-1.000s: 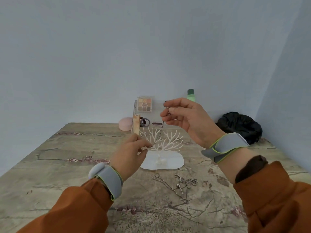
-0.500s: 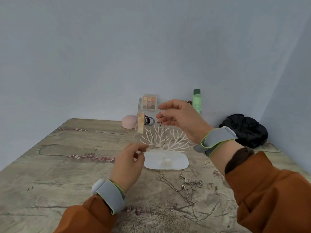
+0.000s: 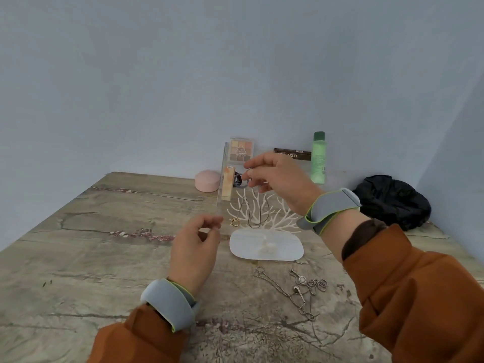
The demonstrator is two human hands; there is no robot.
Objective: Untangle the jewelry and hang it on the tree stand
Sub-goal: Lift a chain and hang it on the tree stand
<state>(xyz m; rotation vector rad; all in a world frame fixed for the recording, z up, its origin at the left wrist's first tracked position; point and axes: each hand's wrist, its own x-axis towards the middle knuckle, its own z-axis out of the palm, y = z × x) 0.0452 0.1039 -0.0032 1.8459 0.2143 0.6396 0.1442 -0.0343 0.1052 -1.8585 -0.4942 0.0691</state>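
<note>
Above the white tree stand (image 3: 264, 216), right hand (image 3: 277, 176) raised, thumb and forefinger pinching the top of a thin dark necklace (image 3: 255, 213); loop of cord hanging down in front of the coral-like branches, a small gold ring pendant (image 3: 235, 222) dangling at the loop's left side, level with the lower branches. Whether the cord already rests on a branch, impossible to tell. Lower and to the left, left hand (image 3: 196, 247) held over the table (image 3: 78, 258), fingers loosely curled with thumb and forefinger close together, nothing visible between them. Just in front of the stand's flat white base, a tangle of silver chains (image 3: 293, 289) lying on the marbled surface, with a small oval pendant and a bead chain bunched at its right. Behind the stand, near the wall: a clear acrylic organiser (image 3: 222, 184) with an orange-and-white block in it, an eyeshadow palette (image 3: 241, 150) propped upright, its small triangular logo too blurred to read, a pink round case (image 3: 208, 180), a brown box (image 3: 292, 154) printed with pale capitals that look like "MINISHZEE", first letters covered by the right hand's fingers, and a green bottle (image 3: 318, 158) with fine print too small to make out. Far right, a crumpled black bag (image 3: 390, 200). Grey wristbands with green edging on both wrists, rust-orange sleeves below.
</note>
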